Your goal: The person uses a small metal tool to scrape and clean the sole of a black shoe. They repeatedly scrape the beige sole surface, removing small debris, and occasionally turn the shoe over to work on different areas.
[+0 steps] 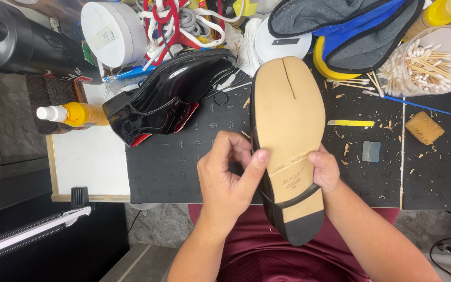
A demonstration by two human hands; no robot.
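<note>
The upturned shoe [288, 136] (tan sole up) sits clamped between left hand [228, 175] and right hand [323, 169] grip.

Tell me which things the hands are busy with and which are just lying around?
Busy with:
left hand and right hand, gripping the upturned shoe with the tan sole.

Lying around:
shiny black shoe
yellow spray bottle
cup of cotton swabs
tan sponge
tangle of laces
black mat
</note>
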